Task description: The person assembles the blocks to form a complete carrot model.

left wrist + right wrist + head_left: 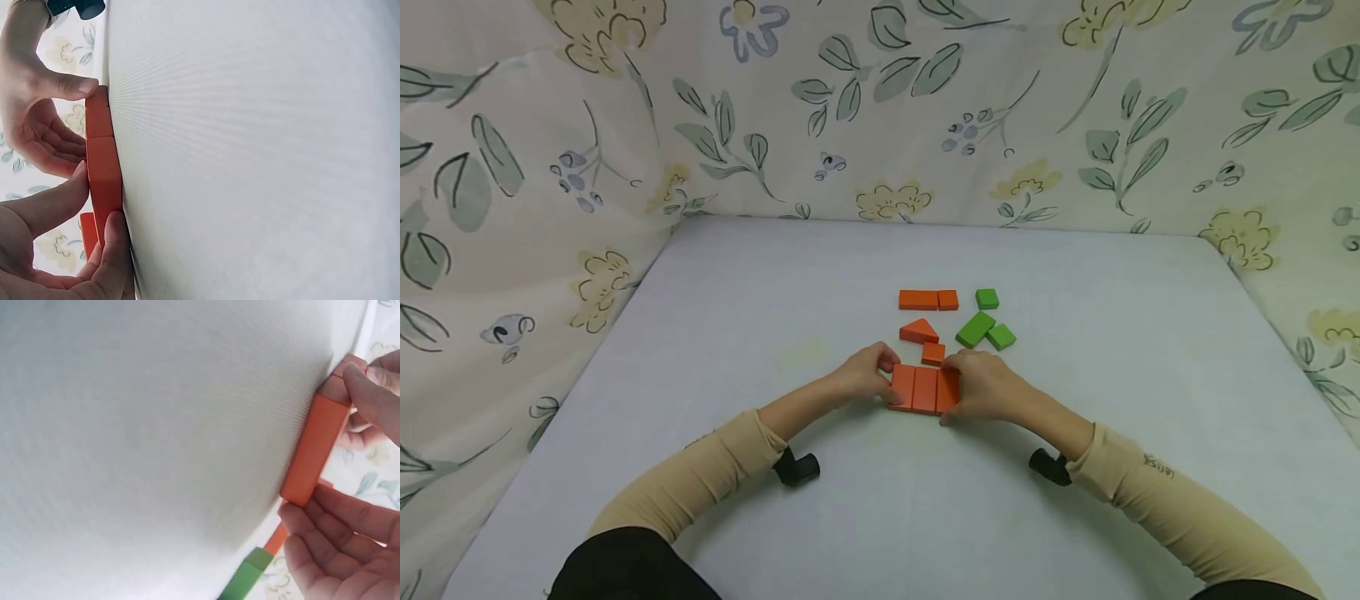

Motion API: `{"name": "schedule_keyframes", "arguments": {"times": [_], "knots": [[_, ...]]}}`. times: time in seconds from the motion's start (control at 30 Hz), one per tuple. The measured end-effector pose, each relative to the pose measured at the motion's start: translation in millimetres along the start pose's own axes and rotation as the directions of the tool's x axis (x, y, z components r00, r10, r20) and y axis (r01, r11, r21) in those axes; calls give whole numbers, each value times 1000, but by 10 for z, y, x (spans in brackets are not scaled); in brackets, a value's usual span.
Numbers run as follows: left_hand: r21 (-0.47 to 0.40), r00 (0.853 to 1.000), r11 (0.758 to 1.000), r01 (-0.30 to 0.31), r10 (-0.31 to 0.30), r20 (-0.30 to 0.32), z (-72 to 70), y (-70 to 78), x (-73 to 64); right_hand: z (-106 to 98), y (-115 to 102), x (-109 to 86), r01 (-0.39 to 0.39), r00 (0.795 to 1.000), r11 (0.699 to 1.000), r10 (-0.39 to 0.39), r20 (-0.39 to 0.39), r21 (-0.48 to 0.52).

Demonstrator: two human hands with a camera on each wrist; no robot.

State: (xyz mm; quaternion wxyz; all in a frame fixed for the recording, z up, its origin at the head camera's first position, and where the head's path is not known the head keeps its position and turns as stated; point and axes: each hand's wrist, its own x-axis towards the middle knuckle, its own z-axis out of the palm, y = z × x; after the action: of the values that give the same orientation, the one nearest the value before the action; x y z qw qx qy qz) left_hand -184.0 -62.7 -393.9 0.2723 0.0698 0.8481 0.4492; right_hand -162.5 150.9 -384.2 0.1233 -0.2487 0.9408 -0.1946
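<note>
Three orange rectangular blocks (925, 390) lie side by side in a row on the white table. My left hand (868, 373) grips the left block of the row (105, 172), its thumb and fingers at that block's outer side. At the other end, my right hand (988, 385) holds the right block (317, 447) lengthwise, thumb at its near end and fingers at its far end. Just behind the row sits a small orange square block (933, 354), touching or nearly touching an orange triangular block (917, 332).
Farther back, a long orange block (918, 300) and a short orange one (948, 300) form a line. Several green blocks (975, 330) lie to the right of these. Flowered cloth (880, 125) hangs behind the table (775, 275) and along its sides.
</note>
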Motion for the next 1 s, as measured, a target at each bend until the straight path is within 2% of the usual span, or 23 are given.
{"name": "schedule_keyframes", "arguments": {"times": [0.17,0.27,0.43,0.57,0.7,0.77,0.87,1.0], "knots": [[10,1000,1000,-6,6,-7,-8,-3,-5,-129,-14,37,-29,999,999,28,16,16],[13,1000,1000,-13,13,-6,-12,-15,8,-242,-6,74,-44,999,999,44,-11,23],[26,1000,1000,-15,16,-9,-19,-27,20,-399,10,182,-20,996,1000,21,-85,13],[28,1000,1000,-10,10,-13,-33,-29,8,-445,28,329,47,990,999,-45,-136,14],[22,1000,1000,-9,9,-12,-37,-37,5,-432,64,500,142,980,990,-143,-138,-21],[14,1000,1000,-12,12,-10,-31,-49,18,-424,70,558,163,978,986,-165,-126,-27],[7,1000,1000,-13,13,-2,-19,-58,29,-421,65,599,135,986,991,-136,-93,-20],[23,1000,1000,-15,15,-2,-10,-52,29,-436,49,587,3,1000,1000,-3,16,-30]]}}
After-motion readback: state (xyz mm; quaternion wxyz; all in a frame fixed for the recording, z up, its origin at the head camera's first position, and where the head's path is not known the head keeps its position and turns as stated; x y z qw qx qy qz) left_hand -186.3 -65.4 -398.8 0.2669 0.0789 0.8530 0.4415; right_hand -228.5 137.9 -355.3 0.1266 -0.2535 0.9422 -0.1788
